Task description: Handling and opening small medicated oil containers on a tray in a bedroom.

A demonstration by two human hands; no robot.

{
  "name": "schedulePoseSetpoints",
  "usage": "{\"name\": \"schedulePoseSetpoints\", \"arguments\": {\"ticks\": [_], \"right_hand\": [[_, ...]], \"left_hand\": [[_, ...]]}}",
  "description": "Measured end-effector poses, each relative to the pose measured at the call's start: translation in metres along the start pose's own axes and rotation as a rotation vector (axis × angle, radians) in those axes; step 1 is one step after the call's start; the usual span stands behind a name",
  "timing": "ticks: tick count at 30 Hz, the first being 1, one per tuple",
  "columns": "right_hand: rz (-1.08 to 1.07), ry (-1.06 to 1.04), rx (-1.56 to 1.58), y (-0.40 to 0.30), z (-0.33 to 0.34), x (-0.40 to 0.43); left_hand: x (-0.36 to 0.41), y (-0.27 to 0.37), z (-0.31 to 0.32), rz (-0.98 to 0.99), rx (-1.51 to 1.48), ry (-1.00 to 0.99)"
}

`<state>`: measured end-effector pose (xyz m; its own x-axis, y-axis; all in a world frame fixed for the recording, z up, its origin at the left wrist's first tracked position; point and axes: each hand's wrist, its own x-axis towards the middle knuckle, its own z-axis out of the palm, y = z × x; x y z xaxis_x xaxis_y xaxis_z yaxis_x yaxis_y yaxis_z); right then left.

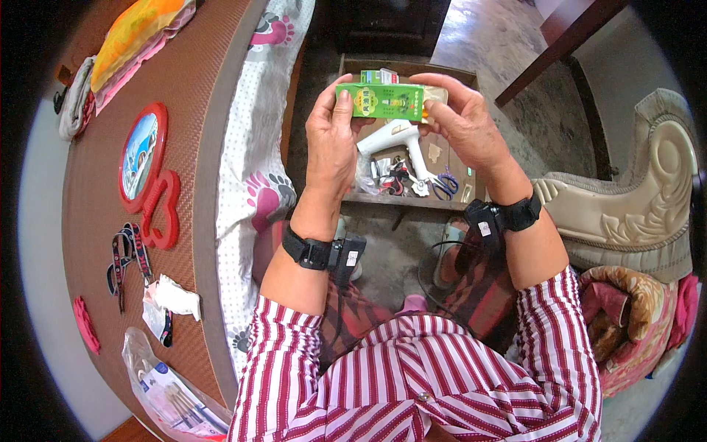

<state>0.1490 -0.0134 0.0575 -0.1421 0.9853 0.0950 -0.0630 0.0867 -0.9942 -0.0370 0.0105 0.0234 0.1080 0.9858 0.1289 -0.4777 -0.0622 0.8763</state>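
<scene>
A small green cardboard box (381,102), bearing writing and a picture of a bottle, lies sideways between both hands. My left hand (334,132) grips its left end, thumb on the front face. At the box's right end, where a pale flap stands out, my right hand (464,119) holds on with thumb and fingers. Beneath the hands is a wooden drawer (409,203). In it lie a white hair dryer (389,137), scissors with dark blue handles (445,186), another small green box (379,76) and a jumble of small items (394,177).
To the left, a woven mat (207,154) bears a red-framed mirror (143,157), a lanyard (130,254), a white cloth (177,298) and a plastic bag of brushes (177,392). At right stand a carved headboard-like piece (624,215) and rolled bedding (635,331).
</scene>
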Motion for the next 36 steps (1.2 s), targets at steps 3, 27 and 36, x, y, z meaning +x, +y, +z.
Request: {"name": "schedulePoseSetpoints", "arguments": {"ticks": [3,27,36], "right_hand": [[-0.024,0.073,-0.132,0.000,0.001,0.003],[-0.202,-0.006,-0.141,-0.006,0.007,-0.006],[-0.250,0.013,-0.325,0.006,-0.001,0.006]], "left_hand": [[0.000,-0.003,-0.001,-0.016,0.011,0.010],[0.004,-0.012,-0.011,-0.149,-0.223,0.142],[0.004,-0.013,-0.005,-0.350,-0.136,-0.199]]}}
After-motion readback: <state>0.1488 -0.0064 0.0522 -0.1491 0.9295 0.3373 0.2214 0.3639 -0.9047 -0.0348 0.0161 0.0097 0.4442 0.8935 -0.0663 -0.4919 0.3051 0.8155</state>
